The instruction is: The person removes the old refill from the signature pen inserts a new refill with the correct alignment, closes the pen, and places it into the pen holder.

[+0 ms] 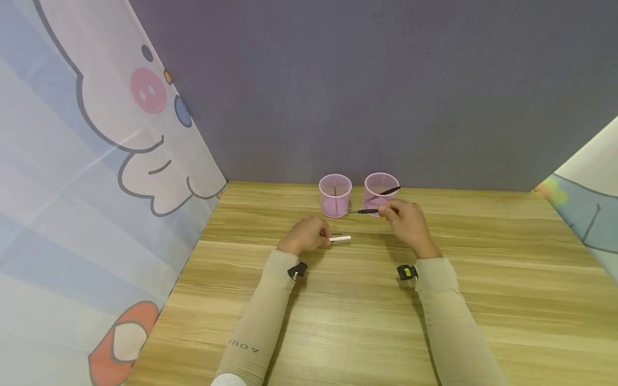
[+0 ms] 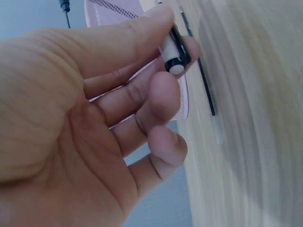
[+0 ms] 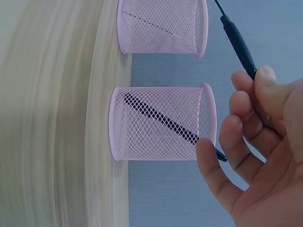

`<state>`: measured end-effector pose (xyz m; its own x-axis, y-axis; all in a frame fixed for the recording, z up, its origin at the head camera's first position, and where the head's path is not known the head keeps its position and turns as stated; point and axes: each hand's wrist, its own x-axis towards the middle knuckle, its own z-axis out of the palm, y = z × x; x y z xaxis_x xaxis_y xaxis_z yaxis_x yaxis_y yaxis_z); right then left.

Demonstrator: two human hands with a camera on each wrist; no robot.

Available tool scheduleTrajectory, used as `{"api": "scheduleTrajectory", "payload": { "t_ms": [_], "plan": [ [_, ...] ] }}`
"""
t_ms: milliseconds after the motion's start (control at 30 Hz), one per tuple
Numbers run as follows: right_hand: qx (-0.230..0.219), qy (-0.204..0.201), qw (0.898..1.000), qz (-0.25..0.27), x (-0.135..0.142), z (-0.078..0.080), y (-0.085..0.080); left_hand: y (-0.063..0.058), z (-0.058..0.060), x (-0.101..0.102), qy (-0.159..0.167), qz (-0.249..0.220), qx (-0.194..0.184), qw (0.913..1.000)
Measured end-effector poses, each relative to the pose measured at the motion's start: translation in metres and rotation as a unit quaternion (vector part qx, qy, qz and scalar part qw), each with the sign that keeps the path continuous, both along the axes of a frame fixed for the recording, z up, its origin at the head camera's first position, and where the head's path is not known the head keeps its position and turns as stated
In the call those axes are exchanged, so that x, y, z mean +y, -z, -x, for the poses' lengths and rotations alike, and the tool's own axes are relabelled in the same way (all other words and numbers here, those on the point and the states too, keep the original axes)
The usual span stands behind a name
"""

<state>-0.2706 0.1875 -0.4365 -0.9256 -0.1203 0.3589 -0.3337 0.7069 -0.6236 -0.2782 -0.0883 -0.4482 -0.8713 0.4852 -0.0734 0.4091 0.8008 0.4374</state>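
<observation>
My left hand (image 1: 306, 236) pinches a short white pen barrel (image 1: 341, 238) between thumb and fingers, low over the table. In the left wrist view its black-banded end with a clip (image 2: 176, 56) shows under the thumb. A thin black pen refill (image 2: 203, 78) with a clear end lies on the wood just beyond. Held by its end in my right hand (image 1: 407, 222) is a slim black pen-shaped barrel (image 3: 239, 45) with a ridged collar, a thin rod sticking out leftward. This hand is in front of the right pink mesh cup (image 3: 161, 149), where a black pen (image 3: 163, 118) leans.
Left of that cup stands another pink mesh cup (image 1: 335, 207) with a thin dark rod (image 1: 335, 188) inside. Both are near the back edge of the wooden table (image 1: 347, 321), close to a grey panel (image 1: 367, 91). A cartoon-printed cloth (image 1: 96, 214) hangs at the left.
</observation>
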Motion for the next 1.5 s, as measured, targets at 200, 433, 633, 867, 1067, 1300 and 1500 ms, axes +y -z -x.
{"api": "scheduleTrajectory", "payload": {
  "t_ms": [200,433,633,867,1067,1300,1500],
  "plan": [
    [-0.002,0.01,1.0,0.007,0.003,0.001,0.0,-0.004,0.001,-0.002,0.007,-0.039,-0.012,0.9992],
    [0.011,0.013,1.0,0.012,0.006,0.003,0.001,-0.006,0.006,-0.012,0.003,-0.08,-0.005,0.9968],
    [0.012,0.011,1.0,0.011,0.009,0.002,-0.001,-0.009,0.008,-0.019,-0.009,-0.093,0.003,0.9956],
    [0.012,0.008,1.0,0.008,0.01,0.001,-0.002,-0.011,0.009,-0.024,-0.014,-0.103,0.004,0.9946],
    [0.023,0.001,1.0,0.002,0.01,0.002,-0.001,-0.012,0.009,-0.027,-0.016,-0.115,0.004,0.9933],
    [0.02,0.004,1.0,-0.003,0.009,0.002,0.0,-0.012,0.01,-0.028,-0.017,-0.127,-0.002,0.9918],
    [0.011,0.001,1.0,-0.004,0.008,0.002,0.001,-0.013,0.009,-0.027,-0.024,-0.124,-0.003,0.9919]
  ]
}}
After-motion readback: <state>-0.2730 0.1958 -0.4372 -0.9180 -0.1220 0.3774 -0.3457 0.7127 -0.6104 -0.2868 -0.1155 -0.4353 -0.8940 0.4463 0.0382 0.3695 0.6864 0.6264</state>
